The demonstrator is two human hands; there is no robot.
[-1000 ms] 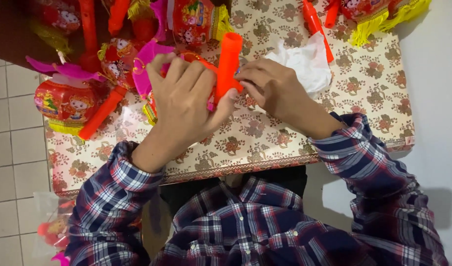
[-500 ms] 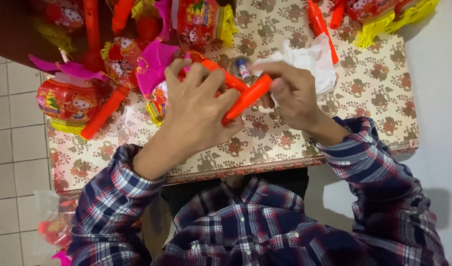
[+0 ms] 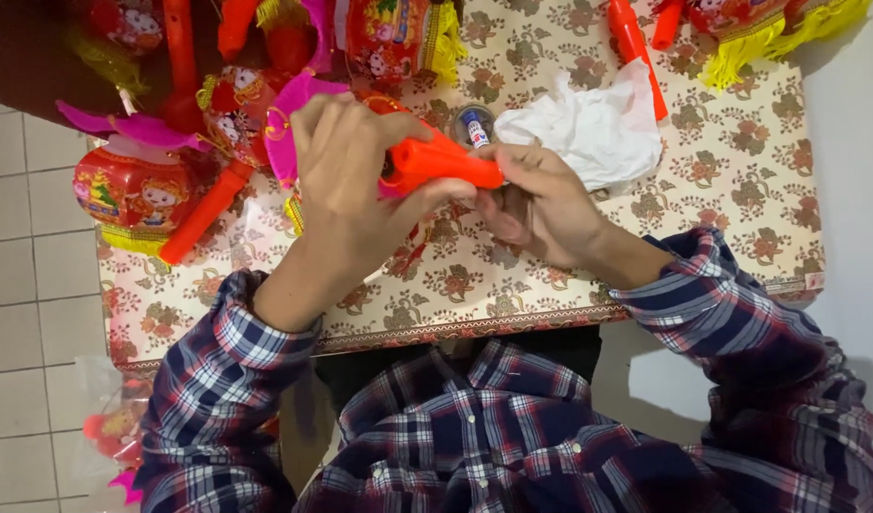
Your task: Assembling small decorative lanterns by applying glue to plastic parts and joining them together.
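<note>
Head view: left hand [image 3: 346,180] wrapped around orange tube [image 3: 446,163], tube lying crosswise above table centre. Right hand [image 3: 541,204] pinched on tube's right end. Small round container [image 3: 474,123] just beyond, capped bottle upright inside. White crumpled tissue [image 3: 593,128] right of container. Red lantern [image 3: 132,195] with yellow fringe at left edge. Floral tablecloth [image 3: 740,190] underneath.

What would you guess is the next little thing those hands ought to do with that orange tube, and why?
Probably steady the orange tube and work on its near end. The left hand grips it lying roughly level, and the right hand pinches at its tip, so the end seems to be what is being handled. A small capped item stands just behind on the patterned tablecloth, beside crumpled white paper.
</note>
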